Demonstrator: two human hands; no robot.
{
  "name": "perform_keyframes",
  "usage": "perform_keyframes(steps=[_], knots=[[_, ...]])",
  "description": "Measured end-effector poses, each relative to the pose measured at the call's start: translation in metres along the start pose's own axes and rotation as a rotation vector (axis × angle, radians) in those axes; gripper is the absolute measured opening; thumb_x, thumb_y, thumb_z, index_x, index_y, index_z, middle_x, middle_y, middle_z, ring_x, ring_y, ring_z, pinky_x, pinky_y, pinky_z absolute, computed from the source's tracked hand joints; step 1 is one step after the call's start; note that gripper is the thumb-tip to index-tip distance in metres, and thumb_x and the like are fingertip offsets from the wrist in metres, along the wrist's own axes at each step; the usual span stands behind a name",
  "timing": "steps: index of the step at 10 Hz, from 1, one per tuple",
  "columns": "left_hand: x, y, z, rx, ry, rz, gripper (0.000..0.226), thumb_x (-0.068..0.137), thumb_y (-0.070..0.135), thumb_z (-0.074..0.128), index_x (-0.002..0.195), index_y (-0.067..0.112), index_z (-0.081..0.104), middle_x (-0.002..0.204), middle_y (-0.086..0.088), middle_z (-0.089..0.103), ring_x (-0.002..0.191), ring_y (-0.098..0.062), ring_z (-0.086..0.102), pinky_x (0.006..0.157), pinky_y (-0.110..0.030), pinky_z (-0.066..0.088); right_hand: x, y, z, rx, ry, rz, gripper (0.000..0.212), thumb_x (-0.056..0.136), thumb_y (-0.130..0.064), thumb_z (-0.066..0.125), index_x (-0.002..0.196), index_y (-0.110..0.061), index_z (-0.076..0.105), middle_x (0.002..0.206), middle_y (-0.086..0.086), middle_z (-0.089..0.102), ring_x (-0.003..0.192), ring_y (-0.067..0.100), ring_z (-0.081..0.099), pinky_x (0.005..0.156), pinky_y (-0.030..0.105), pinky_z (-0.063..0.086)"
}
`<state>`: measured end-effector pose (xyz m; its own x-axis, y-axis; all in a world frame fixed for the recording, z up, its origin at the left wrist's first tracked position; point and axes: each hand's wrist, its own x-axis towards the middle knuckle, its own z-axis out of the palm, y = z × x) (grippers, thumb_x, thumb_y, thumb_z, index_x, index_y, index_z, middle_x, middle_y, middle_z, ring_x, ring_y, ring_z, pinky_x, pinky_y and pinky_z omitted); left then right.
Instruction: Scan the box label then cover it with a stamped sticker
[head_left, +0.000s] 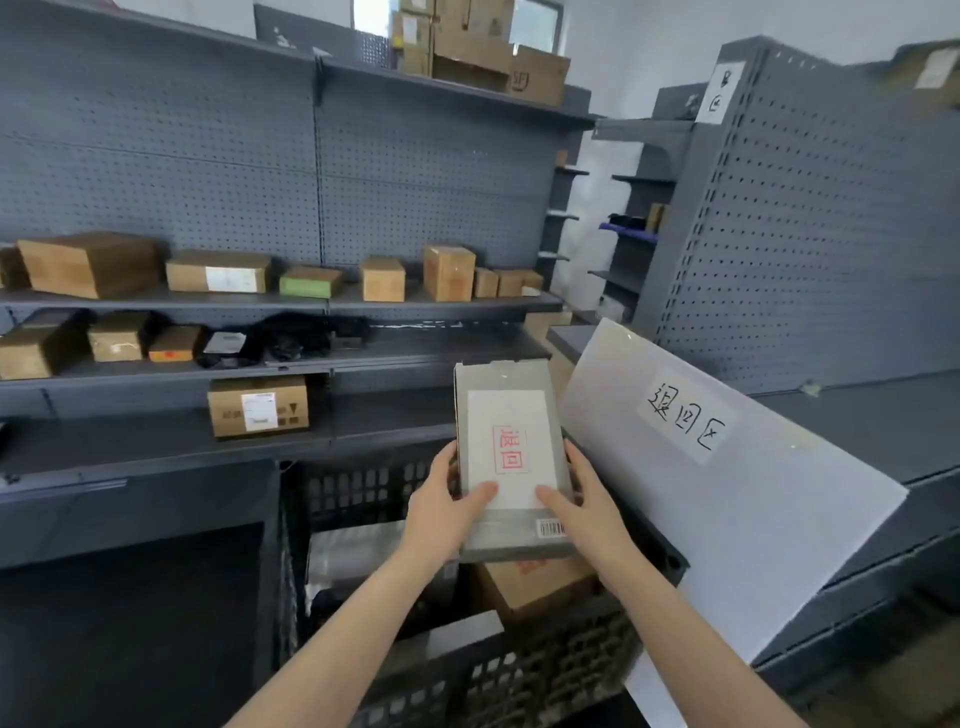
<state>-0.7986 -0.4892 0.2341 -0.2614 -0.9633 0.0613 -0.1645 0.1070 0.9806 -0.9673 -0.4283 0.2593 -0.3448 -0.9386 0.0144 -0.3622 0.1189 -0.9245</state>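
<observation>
Grey pegboard shelving (218, 171) holding cardboard parcels fills the upper left of the frame. Lower centre, a black slatted crate (519, 670) sits beneath a grey box (511, 538). Left hand (441, 512) and right hand (587, 506) clasp its sides, thumbs pressing its white sticker (511, 415) with a red stamp (509, 449).

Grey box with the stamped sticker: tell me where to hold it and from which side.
Hold the grey box by its two long side edges near the lower end, left hand from the left, right hand from the right. It is flat and tall, with its face tilted up, so side grips steady it. Thumbs can press the white sticker's bottom edge, clear of the red stamp.
</observation>
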Motion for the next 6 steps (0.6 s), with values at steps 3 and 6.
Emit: perform_keyframes(steps=[3,6], knots=[[0.049,-0.050,0.065,0.014,-0.146,-0.199,0.068,0.090,0.024,0.066,0.147,0.021,0.028,0.141,-0.001,0.056,0.114,-0.013,0.058,0.094,-0.031,0.049,0.056,0.057,-0.033,-0.184,-0.089,0.214,0.066,0.087,-0.016,0.057,0.145,-0.025,0.026,0.141,0.001,0.049,0.124,0.021,0.050,0.103,0.047,0.045],[0.069,-0.076,0.105,0.206,-0.391,-0.299,0.094,0.085,0.024,0.069,0.155,0.024,0.006,0.154,-0.005,0.039,0.133,-0.020,0.047,0.101,-0.029,0.042,0.098,0.095,-0.034,-0.595,-0.240,0.114,0.058,0.080,-0.006,0.062,0.132,-0.026,0.049,0.148,0.000,0.033,0.134,0.017,0.037,0.109,0.029,0.034]])
